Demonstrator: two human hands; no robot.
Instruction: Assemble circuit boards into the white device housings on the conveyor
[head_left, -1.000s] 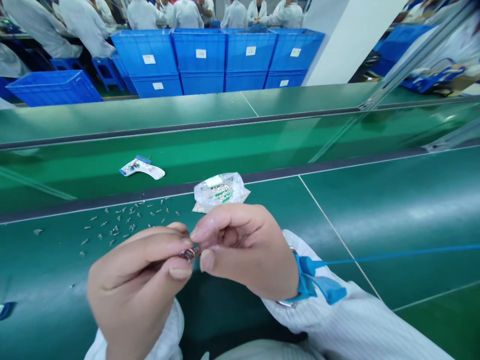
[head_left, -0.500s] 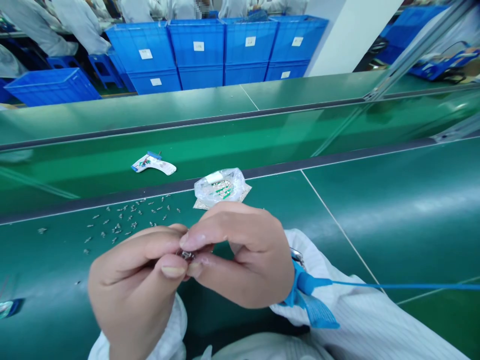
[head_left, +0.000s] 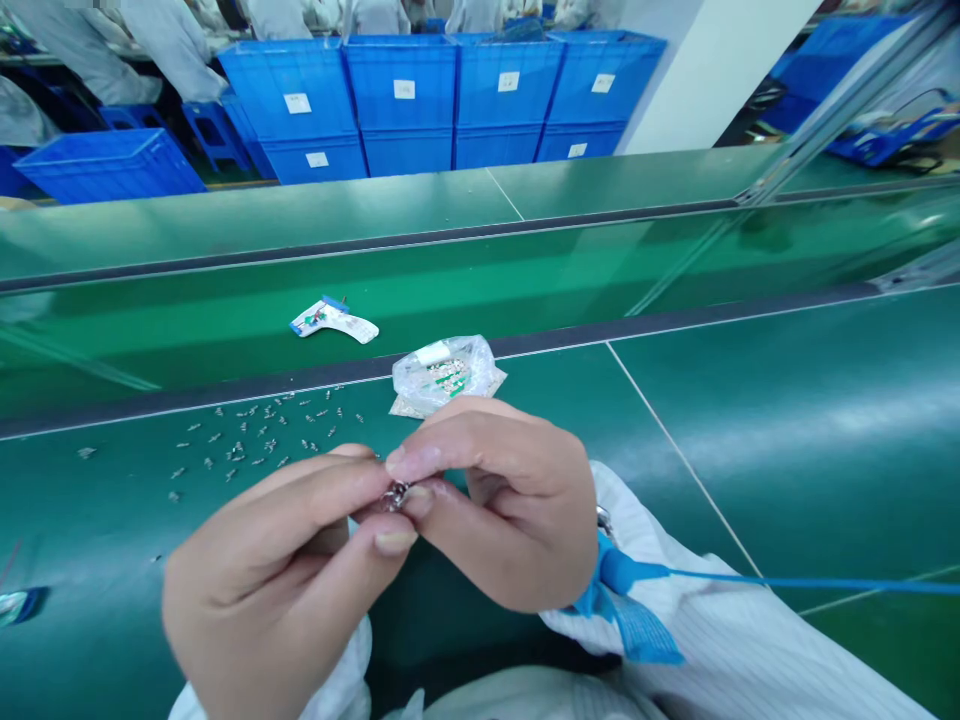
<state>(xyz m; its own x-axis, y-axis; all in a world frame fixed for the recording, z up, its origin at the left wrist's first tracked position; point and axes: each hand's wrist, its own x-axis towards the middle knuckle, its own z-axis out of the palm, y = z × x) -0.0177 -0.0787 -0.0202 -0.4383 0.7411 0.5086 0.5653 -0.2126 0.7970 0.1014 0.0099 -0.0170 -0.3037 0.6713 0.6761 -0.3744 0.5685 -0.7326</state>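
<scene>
Between the fingertips of both hands is a small shiny metal part (head_left: 395, 494), too small and too covered to name more exactly. My left hand (head_left: 281, 570) pinches it from the left with thumb and forefinger. From the right, thumb and forefinger of my right hand (head_left: 510, 505) close on the same part, fingertips touching or nearly touching the left ones. A blue wrist strap (head_left: 626, 600) with a cord circles the right wrist. Several similar small metal parts (head_left: 238, 450) lie scattered on the green work surface, and a clear plastic bag (head_left: 450, 372) of small pieces lies behind my hands.
On the bright green strip beyond the dark rail lies a white curved piece with a blue end (head_left: 337, 320). A small blue-edged item (head_left: 21, 605) sits at the far left. Across the bench stand stacked blue bins (head_left: 401, 85), with people in white coats behind them.
Both hands have shifted slightly right, and the fingertips have changed their hold on the metal part. The white curved piece appears farther right along the green strip.
</scene>
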